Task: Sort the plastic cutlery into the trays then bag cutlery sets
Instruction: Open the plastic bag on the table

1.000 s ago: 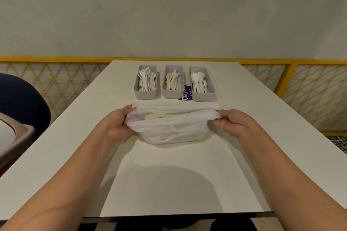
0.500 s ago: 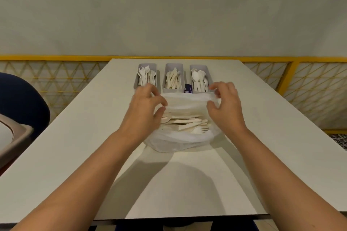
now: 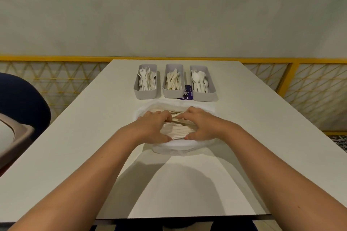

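Cream plastic cutlery bundle (image 3: pixel 178 130) lying inside open white bag (image 3: pixel 180 149), at 6 o'clock from grey knife tray (image 3: pixel 173 94). Clasping it: left hand (image 3: pixel 153 127) at 9 o'clock end, right hand (image 3: pixel 203 127) at 3 o'clock, fingers curling round. Probably handling light, stiff, slippery; gripping both ends advisable.

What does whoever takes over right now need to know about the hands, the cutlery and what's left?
Hands: left hand and right hand are both inside the open white bag, gripping the loose cutlery pile from either side.
Far end of the table: fork tray, knife tray, spoon tray, each partly filled.
Done: some sorting.
Left: sort this pile into the trays, then bag sets; no bagged set visible.
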